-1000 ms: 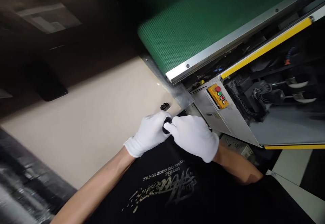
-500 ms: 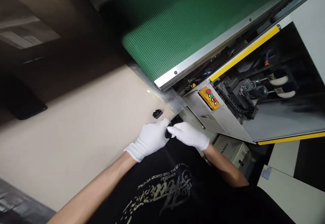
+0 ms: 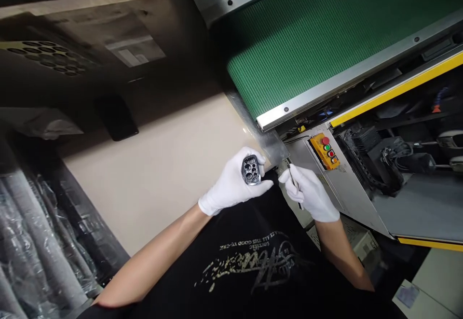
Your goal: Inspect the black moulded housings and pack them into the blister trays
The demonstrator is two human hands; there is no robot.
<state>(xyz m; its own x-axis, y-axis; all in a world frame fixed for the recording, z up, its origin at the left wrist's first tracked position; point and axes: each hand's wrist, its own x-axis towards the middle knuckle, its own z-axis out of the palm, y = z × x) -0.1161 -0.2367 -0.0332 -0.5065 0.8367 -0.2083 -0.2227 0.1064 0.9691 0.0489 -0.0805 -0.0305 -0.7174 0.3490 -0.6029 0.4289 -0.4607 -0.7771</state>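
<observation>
- Below the green mesh conveyor belt (image 3: 311,53), our white-gloved left hand (image 3: 231,184) and right hand (image 3: 309,193) have parted, no longer meeting over one dark piece
- Our left fingers (image 3: 240,162) curl around a perforated metal casting (image 3: 251,170), its holes now turned upward
- Our right fingers (image 3: 289,178) pinch narrowly on a slim metal-tipped tool (image 3: 291,170)
- Just beyond, a yellow push-button box (image 3: 324,151) sits on the machine's steel panel (image 3: 354,203)

Premises are identified as an industrial production floor: a green mesh conveyor belt (image 3: 318,44) in a stainless steel frame (image 3: 361,71) and a yellow push-button control box (image 3: 324,151) are installed.
</observation>
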